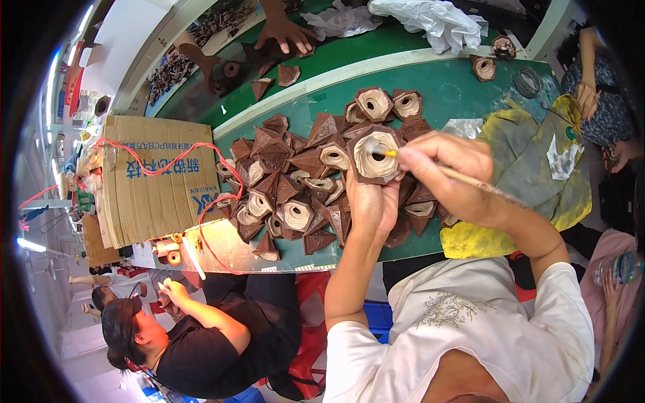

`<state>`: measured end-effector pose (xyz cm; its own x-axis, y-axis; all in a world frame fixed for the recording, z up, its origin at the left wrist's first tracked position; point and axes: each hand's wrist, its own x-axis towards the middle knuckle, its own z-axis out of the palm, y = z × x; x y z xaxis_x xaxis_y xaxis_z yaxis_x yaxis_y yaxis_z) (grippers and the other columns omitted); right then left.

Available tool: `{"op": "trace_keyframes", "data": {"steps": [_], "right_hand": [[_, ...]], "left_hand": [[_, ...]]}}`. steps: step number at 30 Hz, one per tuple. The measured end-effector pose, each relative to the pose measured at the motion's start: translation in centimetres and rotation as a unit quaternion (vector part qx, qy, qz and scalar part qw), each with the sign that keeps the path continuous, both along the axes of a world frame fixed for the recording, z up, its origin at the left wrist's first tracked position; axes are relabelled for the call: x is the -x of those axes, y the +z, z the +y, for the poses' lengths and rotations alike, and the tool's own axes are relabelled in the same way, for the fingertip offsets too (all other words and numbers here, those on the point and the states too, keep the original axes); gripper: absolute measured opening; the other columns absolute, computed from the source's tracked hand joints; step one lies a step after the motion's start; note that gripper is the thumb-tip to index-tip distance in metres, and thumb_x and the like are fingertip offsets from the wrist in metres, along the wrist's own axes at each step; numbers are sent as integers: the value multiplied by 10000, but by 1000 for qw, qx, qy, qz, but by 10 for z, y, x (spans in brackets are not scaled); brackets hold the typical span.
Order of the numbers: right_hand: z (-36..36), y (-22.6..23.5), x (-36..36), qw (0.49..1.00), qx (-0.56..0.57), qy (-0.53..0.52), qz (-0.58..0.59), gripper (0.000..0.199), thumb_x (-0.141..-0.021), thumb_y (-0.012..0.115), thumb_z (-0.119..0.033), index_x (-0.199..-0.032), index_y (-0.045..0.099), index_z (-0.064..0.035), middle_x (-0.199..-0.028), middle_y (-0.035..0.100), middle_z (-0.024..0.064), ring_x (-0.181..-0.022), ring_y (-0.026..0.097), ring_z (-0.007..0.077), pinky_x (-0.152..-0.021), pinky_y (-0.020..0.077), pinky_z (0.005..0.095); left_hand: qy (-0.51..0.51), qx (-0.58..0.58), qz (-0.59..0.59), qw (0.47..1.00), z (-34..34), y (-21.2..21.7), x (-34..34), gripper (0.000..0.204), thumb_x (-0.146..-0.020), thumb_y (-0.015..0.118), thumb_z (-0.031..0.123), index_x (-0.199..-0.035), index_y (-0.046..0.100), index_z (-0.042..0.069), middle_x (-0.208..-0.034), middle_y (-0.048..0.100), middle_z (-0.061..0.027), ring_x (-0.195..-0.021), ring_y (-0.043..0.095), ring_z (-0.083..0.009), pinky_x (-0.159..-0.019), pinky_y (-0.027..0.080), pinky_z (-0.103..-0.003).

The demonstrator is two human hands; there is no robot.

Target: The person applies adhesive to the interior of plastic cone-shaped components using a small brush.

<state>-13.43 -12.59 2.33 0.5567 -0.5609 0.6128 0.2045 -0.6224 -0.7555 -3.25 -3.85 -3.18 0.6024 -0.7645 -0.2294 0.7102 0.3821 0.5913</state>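
My left hand [373, 205] holds up a brown, faceted, cone-like piece [363, 169] from below, its fingers wrapped round it. The wide end faces up and shows a rough cream inside with a dark hole in the middle. In my right hand [451, 168] is a thin paintbrush [481, 184], pinched near its yellow ferrule. The bristles reach into the cream hollow beside the hole; whether they touch it I cannot tell. Under and left of my hands lies a heap of similar brown pieces [272, 156], several showing cream insides.
A cardboard box [158, 195] with a red cable [181, 156] stands left, near a bright lamp [194, 258]. A yellow-grey cloth [521, 195] and a tape roll [528, 82] lie right. Another person's hand [285, 32] reaches over the far green surface. A co-worker [208, 349] sits left.
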Motion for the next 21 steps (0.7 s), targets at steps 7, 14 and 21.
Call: {"op": "trace_keyframes", "data": {"steps": [7, 14, 21], "right_hand": [[-3, 10, 3, 996, 70, 59, 22, 58, -784, 680, -22, -795, 655, 30, -678, 629, 91, -592, 623, 175, -496, 475, 279], [0, 8, 0, 991, 46, 108, 60, 61, -795, 668, 2, -745, 639, 24, -704, 658, 93, -596, 629, 159, -525, 476, 265], [-10, 13, -10, 998, -13, 52, 33, 53, -817, 648, 5, -771, 649, 30, -722, 669, 79, -608, 623, 117, -554, 493, 243]], "left_hand": [[-28, -15, 62, 998, 7, -8, -8, 186, -952, 501, 184, -1113, 530, 96, -1032, 583, -39, -917, 589, -162, -745, 528, -313], [-37, -16, 80, 996, 5, -8, -8, 246, -976, 470, 229, -1083, 510, 11, -1062, 566, -111, -985, 593, -201, -836, 555, -341], [-71, 5, 64, 995, 1, -6, -11, 205, -974, 463, 223, -1118, 524, 91, -998, 586, -33, -867, 583, -151, -671, 519, -305]]}}
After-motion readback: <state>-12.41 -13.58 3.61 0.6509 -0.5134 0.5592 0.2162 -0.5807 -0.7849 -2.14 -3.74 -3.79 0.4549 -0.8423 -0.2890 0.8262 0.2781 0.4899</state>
